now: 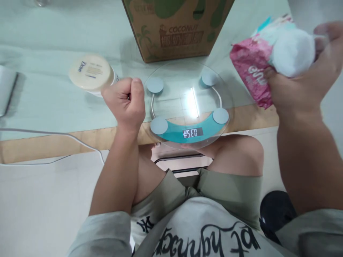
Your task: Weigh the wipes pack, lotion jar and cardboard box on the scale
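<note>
My left hand (124,103) is closed in a fist beside a cream-lidded Dove jar (92,73), with nothing showing in it. At the upper right, my right hand (302,80) is closed around a smooth white round thing (293,53), whose kind I cannot make out. Right against it is a crinkled pink plastic packet (252,69) with white lettering; whether the fingers grip this too is hidden. Between my hands lies a round glass scale (177,101) with a teal band and a lit digital display. Its near edge overhangs the table edge.
A brown coconut carton (182,39) stands just behind the scale. A white cable (66,135) runs along the left table edge and hangs down. At the far left is a white object (6,89), partly cut off. My knees are below the table edge.
</note>
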`<state>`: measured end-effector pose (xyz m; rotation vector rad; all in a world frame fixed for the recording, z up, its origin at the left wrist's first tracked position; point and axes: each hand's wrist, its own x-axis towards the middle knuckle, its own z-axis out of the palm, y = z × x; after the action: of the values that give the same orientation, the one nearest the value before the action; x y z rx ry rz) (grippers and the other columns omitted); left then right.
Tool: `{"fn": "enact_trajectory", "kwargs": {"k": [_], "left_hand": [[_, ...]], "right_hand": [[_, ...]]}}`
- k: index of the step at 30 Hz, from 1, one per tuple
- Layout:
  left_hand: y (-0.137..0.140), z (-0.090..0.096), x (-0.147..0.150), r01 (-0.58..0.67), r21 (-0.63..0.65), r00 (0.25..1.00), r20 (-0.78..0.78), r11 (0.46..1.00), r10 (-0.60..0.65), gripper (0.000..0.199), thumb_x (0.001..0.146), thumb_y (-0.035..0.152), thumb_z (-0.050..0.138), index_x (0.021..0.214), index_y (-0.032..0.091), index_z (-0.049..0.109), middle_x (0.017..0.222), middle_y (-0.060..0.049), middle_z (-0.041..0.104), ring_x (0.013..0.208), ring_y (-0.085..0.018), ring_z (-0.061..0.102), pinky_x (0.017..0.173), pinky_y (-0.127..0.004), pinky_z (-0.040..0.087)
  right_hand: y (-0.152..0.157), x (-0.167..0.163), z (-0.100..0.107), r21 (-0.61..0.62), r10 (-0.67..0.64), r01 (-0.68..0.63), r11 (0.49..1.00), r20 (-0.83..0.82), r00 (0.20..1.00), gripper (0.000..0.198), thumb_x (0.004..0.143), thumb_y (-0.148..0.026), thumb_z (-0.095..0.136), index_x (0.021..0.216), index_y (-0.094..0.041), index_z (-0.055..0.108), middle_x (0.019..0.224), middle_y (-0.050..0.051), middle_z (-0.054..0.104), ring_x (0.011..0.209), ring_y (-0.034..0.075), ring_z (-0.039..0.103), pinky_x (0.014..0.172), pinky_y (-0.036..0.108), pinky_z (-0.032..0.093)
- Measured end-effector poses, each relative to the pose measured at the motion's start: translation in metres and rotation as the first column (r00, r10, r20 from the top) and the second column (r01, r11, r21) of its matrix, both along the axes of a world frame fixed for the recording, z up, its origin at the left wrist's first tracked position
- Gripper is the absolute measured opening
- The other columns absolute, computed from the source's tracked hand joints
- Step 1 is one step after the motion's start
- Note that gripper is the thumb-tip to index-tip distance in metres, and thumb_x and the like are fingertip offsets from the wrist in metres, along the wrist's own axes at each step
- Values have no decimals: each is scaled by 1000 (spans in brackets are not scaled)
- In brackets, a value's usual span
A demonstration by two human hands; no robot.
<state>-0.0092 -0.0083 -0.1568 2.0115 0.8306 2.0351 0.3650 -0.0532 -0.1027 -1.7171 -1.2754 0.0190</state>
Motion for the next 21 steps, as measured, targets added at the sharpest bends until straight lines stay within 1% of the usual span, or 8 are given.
{"fn": "enact_trajectory", "kwargs": {"k": [3, 6, 8, 10, 12, 14, 18, 21], "left_hand": [[-1, -1, -5, -57, -16, 998, 3, 998, 57, 77, 115, 54, 63, 62, 14, 25, 56, 2, 17, 53, -4, 13, 57, -42, 7], [6, -7, -18, -136, -2, 991, 19, 991, 136, 68, 113, 44, 65, 64, 15, 28, 59, 1, 18, 57, -7, 15, 61, -41, 11], [15, -12, -31, -289, 62, 956, 64, 955, 285, 51, 104, 35, 68, 67, 17, 37, 64, 1, 28, 63, -10, 25, 67, -38, 21], [23, -15, -46, -510, 29, 859, 57, 860, 508, 24, 86, 27, 76, 80, 19, 54, 84, -2, 49, 80, -16, 45, 83, -37, 37], [27, -17, -60, -672, -158, 738, -54, 724, 673, 44, 67, 16, 85, 104, 20, 60, 113, -9, 57, 111, -27, 54, 112, -45, 41], [29, -20, -72, -676, -389, 722, -175, 626, 670, 75, 52, 0, 87, 116, 22, 54, 131, -12, 56, 131, -33, 49, 130, -49, 35], [35, -30, -89, -540, -523, 820, -154, 659, 551, 102, 37, -12, 90, 117, 29, 42, 152, -8, 52, 150, -29, 38, 139, -44, 33], [44, -35, -94, -555, -540, 798, -133, 632, 588, 109, 32, -14, 92, 117, 30, 38, 152, -4, 50, 145, -24, 40, 136, -42, 35]], "right_hand": [[10, 17, -7, -222, -200, 193, 956, -6, 980, 94, 53, 14, 83, 140, -13, 59, 129, 9, 62, 114, 19, 62, 107, 38, 50], [6, 25, -9, -375, -245, 237, 896, 27, 969, 126, 39, 14, 91, 155, -15, 54, 149, 16, 57, 148, 32, 54, 135, 52, 41], [-11, 24, -11, -214, -65, 80, 974, 75, 995, 121, 40, 2, 98, 153, -16, 58, 155, 17, 52, 158, 36, 45, 141, 54, 35], [-37, 14, -15, 23, 193, -198, 980, 142, 971, 86, 65, -23, 95, 146, -19, 63, 149, 14, 55, 147, 32, 55, 133, 55, 44], [-68, -6, -24, 123, 276, -288, 950, 102, 956, 54, 89, -41, 73, 141, -26, 67, 139, 11, 61, 134, 26, 65, 117, 51, 55], [-98, -30, -38, 181, 286, -287, 941, 35, 958, 47, 87, -47, 74, 130, -26, 72, 123, 9, 66, 119, 25, 70, 111, 54, 59], [-135, -60, -65, 174, 246, -225, 959, -114, 962, 40, 87, -48, 77, 120, -27, 70, 110, 8, 71, 105, 25, 75, 103, 57, 66], [-143, -62, -73, 131, 247, -226, 965, -173, 953, 40, 86, -46, 80, 120, -27, 71, 109, 8, 73, 104, 25, 77, 101, 55, 67]]}}
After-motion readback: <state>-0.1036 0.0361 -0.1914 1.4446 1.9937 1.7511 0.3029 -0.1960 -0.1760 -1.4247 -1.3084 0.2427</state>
